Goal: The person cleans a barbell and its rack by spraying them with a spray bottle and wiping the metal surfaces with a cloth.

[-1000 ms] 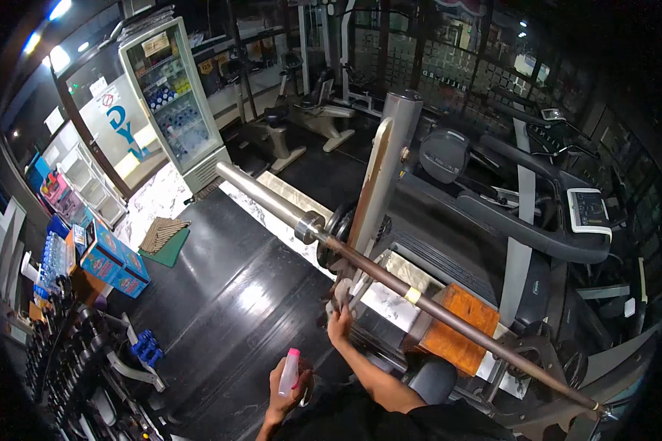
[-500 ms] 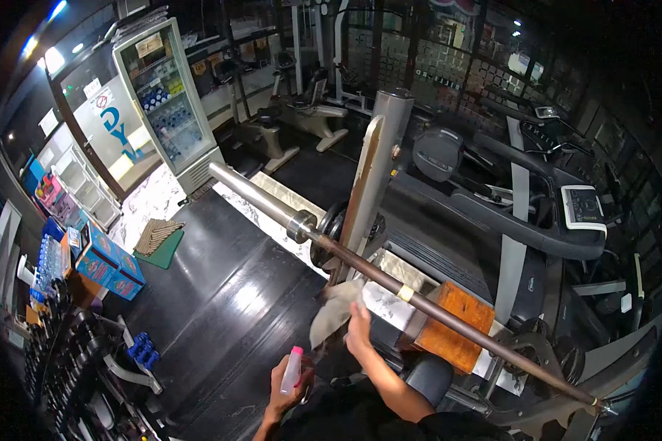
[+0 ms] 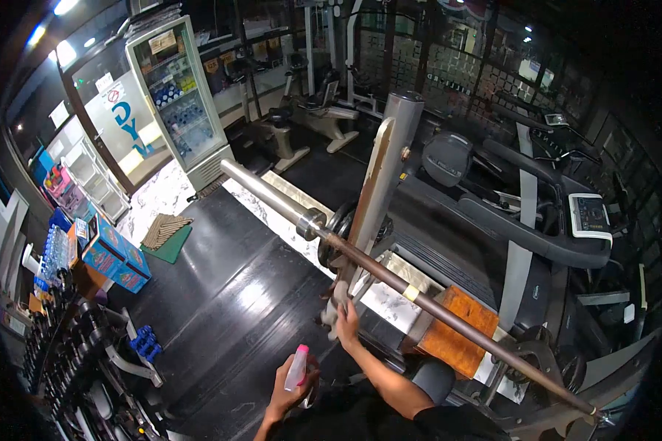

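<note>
My left hand (image 3: 285, 389) is closed around a small translucent bottle (image 3: 296, 370) with a pink end pointing up, held low in front of my body. Fingers of my right hand (image 3: 348, 325) grip a pale grey cloth (image 3: 334, 314), bunched at the lower part of a metal upright (image 3: 381, 165). Just above that hand, a barbell (image 3: 364, 259) runs diagonally across the upright, its silver sleeve on the far left and its brown shaft reaching the lower right. Dark weight plates (image 3: 335, 231) sit behind the bar by the upright.
An orange-brown wooden box (image 3: 460, 327) stands under the bar at the right, with a padded bench end (image 3: 434, 378) near my right forearm. Treadmills (image 3: 493, 217) fill the right side. On the left are a dumbbell rack (image 3: 88, 338), blue cartons (image 3: 114, 257) and a drinks fridge (image 3: 184, 103).
The cloth, spread out and hanging from my right hand before, is now bunched against the upright. My right hand has moved slightly left and down. The whole view has shifted a little.
</note>
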The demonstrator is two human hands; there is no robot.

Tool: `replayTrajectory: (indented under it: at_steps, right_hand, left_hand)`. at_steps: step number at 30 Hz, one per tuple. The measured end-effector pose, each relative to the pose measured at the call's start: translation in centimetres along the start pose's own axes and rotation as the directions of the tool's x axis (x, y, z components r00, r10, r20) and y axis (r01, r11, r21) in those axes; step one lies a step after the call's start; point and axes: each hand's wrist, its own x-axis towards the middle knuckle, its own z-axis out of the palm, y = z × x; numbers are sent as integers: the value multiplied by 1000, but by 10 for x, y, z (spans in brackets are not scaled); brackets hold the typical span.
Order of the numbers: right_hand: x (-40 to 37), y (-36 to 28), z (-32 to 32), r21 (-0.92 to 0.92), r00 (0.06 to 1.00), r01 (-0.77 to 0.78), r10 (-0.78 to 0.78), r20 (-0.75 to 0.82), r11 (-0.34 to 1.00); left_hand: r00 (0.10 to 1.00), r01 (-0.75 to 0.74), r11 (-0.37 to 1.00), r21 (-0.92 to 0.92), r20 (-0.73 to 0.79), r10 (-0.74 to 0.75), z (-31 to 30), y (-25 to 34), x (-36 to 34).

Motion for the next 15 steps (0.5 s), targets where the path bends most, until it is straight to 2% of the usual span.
replayTrajectory:
  at_steps: [2, 3, 4, 5, 6, 8, 9, 10, 12, 15]
  right_hand:
    - [-5, 34, -11, 238, 971, -163, 112, 213, 958]
    - [-11, 29, -20, 443, 948, -285, 182, 261, 850]
    - [-19, 18, -32, 615, 918, -390, 235, 321, 685]
    - [-21, 8, -46, 650, 832, -554, 362, 420, 520]
    - [-23, -6, -60, 652, 835, -549, 363, 412, 523]
    - [-26, -37, -86, 696, 706, -696, 349, 616, 179]
    - [-28, -43, -93, 691, 698, -701, 370, 613, 178]
    - [-30, -47, -100, 695, 702, -696, 373, 607, 180]
    - [-36, -52, -113, 759, 736, -651, 265, 623, 20]
    - [-46, -54, -123, 790, 762, -612, 295, 577, 34]
  left_hand:
    - [999, -28, 1000, 6, 27, 27, 4, 2, 8]
    - [1000, 27, 993, -112, -3, -27, 7, 1, 11]
    - [996, 77, 970, -230, -24, -85, 8, 3, 14]
    - [995, 95, 956, -277, 33, -89, 6, 11, 18]
    - [995, 94, 955, -281, 40, -86, 7, 13, 22]
    - [991, 115, 899, -423, 115, -73, 8, 15, 29]
    - [988, 111, 943, -314, 133, -72, 6, 18, 32]
    - [988, 112, 942, -317, 140, -71, 5, 18, 37]
    - [970, -7, 987, -159, 239, 45, 3, 17, 46]
    - [947, 13, 988, -154, 318, 37, 2, 27, 57]
